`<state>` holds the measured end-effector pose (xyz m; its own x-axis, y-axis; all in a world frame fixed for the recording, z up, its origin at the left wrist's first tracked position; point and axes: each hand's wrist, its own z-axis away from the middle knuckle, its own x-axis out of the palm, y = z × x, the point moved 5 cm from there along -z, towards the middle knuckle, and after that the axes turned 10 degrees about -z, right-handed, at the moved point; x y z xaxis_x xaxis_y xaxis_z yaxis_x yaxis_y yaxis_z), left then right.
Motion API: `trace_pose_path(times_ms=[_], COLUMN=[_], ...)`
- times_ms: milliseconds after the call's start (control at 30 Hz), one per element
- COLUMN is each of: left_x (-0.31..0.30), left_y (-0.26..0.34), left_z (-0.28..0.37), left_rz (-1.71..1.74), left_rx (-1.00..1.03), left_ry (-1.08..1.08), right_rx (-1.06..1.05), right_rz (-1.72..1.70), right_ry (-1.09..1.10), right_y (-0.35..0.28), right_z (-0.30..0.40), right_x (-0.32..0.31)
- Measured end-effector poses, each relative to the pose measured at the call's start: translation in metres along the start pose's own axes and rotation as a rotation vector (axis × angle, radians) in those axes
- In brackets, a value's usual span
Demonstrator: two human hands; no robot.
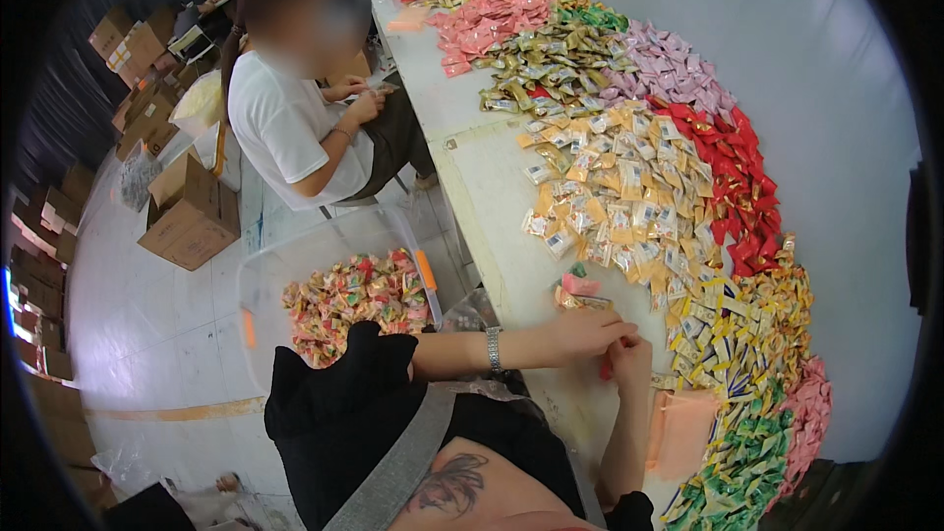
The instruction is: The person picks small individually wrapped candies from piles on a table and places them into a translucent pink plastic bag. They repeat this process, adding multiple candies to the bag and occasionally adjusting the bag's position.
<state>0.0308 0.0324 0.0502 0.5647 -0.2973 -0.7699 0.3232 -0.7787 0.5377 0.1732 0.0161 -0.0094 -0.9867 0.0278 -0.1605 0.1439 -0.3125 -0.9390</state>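
Note:
My left hand (590, 335), with a metal watch at its wrist, meets my right hand (633, 361) above the white table (568, 402). Their fingertips are pinched together around a small red packet (606, 368), mostly hidden by the fingers. Just beyond my left hand lies a small group of wrapped pieces, with a pink packet (580, 284) on top and green and gold ones around it. Beside my right forearm lies a stack of peach-orange mesh pouches (682, 434). Close past my fingers begins a heap of yellow-and-white packets (715, 332).
Cream packets (627, 192), red packets (745, 192), green packets (745, 450) and other heaps line the table's far side. A clear plastic bin (258, 276) of filled pouches stands on the floor by my left arm. A seated co-worker (284, 125) handles something small near a cardboard box (193, 214).

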Motion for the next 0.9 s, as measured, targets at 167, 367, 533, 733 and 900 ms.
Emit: trace_pose_path(times_ms=[167, 367, 533, 733, 900], left_x=[0.033, 0.022, 0.004, -0.001, -0.001], left_y=[-0.007, -0.024, -0.016, -0.012, 0.011], left_z=[0.001, 0.001, 0.003, 0.012, 0.011], left_rz=[0.078, -0.258, 0.113, -0.008, -0.007], left_rx=[-0.053, -0.197, -0.344, -0.074, 0.111], left_ry=[0.162, 0.236, 0.218, 0.201, 0.134], right_rx=[0.065, 0.157, 0.066, 0.122, 0.024], right_rz=[-0.165, -0.729, -0.707, -0.468, -0.328], right_ry=[0.102, 0.17, -0.001, -0.359, -0.105], right_y=[0.023, 0.032, 0.021, -0.01, -0.002], right_z=[-0.006, -0.006, 0.002, 0.04, 0.035], right_x=[0.002, 0.008, 0.026, 0.006, 0.013])
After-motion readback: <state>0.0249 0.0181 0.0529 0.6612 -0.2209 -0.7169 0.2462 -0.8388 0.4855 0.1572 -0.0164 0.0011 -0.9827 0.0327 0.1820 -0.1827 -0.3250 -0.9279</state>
